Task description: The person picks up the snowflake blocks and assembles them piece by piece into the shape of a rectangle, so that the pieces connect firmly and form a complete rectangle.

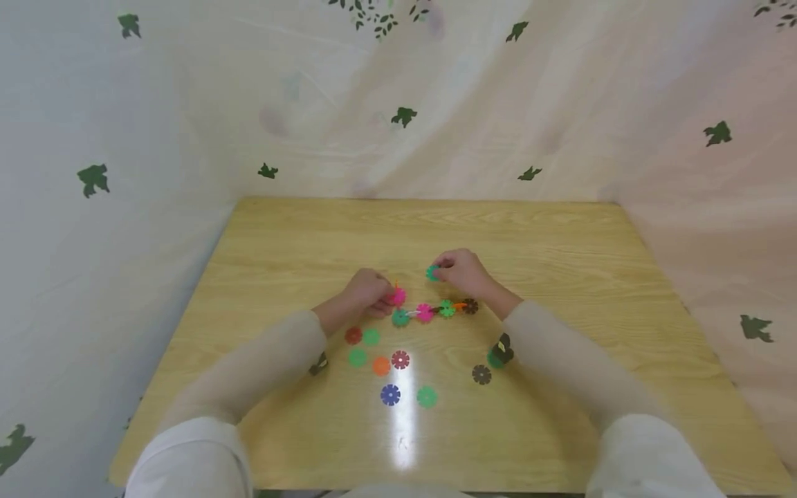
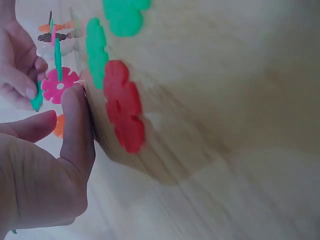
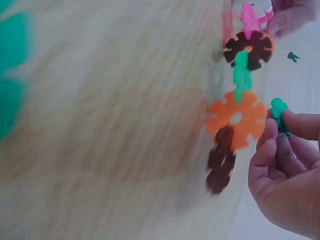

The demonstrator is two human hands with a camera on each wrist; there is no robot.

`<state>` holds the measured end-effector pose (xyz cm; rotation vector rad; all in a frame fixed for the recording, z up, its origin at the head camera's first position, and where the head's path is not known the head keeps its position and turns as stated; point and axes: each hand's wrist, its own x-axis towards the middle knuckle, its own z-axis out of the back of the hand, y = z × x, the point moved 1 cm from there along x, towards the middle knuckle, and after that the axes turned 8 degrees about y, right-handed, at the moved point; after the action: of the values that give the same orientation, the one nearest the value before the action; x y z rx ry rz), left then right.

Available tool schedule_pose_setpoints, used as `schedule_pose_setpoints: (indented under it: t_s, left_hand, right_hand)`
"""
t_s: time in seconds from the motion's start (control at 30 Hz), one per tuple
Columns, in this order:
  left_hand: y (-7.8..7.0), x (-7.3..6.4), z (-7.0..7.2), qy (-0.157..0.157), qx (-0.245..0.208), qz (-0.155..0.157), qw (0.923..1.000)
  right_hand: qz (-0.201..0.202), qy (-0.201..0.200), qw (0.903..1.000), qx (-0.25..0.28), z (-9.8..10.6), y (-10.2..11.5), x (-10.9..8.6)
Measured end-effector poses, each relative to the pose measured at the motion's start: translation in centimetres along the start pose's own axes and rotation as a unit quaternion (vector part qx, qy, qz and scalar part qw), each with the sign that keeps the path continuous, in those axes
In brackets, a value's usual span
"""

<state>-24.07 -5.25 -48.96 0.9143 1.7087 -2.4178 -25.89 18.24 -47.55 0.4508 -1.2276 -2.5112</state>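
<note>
My left hand (image 1: 369, 290) is at the left end of a chain of interlocked notched plastic discs, its fingertips holding a pink disc (image 1: 398, 296). An orange disc (image 1: 396, 283) stands up behind the pink one, partly hidden by a finger in the left wrist view. A teal disc (image 1: 400, 317) is beside it, followed rightward by white, pink, brown and green discs, an orange disc (image 3: 236, 119) and a brown end disc (image 3: 221, 161). Raised over the table behind the chain, my right hand (image 1: 463, 270) pinches a green disc (image 3: 279, 115) between thumb and fingers.
Loose discs lie nearer me on the wooden table (image 1: 299, 436): a red one (image 1: 353, 335), an orange one (image 1: 381, 366), a blue one (image 1: 390, 395), several green ones and a brown one (image 1: 481, 374). A patterned cloth (image 1: 336, 138) hangs around the table's back and sides.
</note>
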Motion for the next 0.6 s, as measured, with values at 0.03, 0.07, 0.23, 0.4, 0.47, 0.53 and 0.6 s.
schedule_pose_setpoints:
  t_s: [0.03, 0.07, 0.23, 0.4, 0.47, 0.53, 0.6]
  left_hand:
    - [0.0, 0.2, 0.0, 0.000, 0.000, 0.001, 1.0000]
    - [-0.1, 0.4, -0.1, 0.000, 0.001, -0.001, 1.0000]
    - [-0.2, 0.8, -0.7, 0.004, -0.015, -0.010, 0.9998]
    - [0.0, 1.2, -1.0, 0.004, -0.036, -0.025, 0.9990]
    - [0.2, 1.3, -1.0, 0.004, -0.042, -0.028, 0.9987]
    - [0.3, 1.4, -0.9, 0.004, -0.047, -0.028, 0.9985]
    - [0.4, 1.3, -0.8, 0.005, -0.049, -0.028, 0.9984]
  right_hand:
    - [-0.003, 0.002, 1.0000, 0.005, -0.4, 0.4, 0.7]
    - [-0.004, 0.003, 0.9999, 0.010, -0.7, 0.7, 1.3]
    - [-0.026, 0.006, 0.9990, 0.037, -2.2, 1.9, 3.7]
    - [-0.046, 0.006, 0.9958, 0.079, -3.0, 2.1, 4.9]
    - [-0.052, 0.010, 0.9945, 0.091, -3.1, 2.1, 5.0]
    - [-0.059, 0.015, 0.9938, 0.094, -3.1, 2.0, 5.0]
    - [-0.064, 0.018, 0.9937, 0.091, -3.2, 1.9, 5.0]
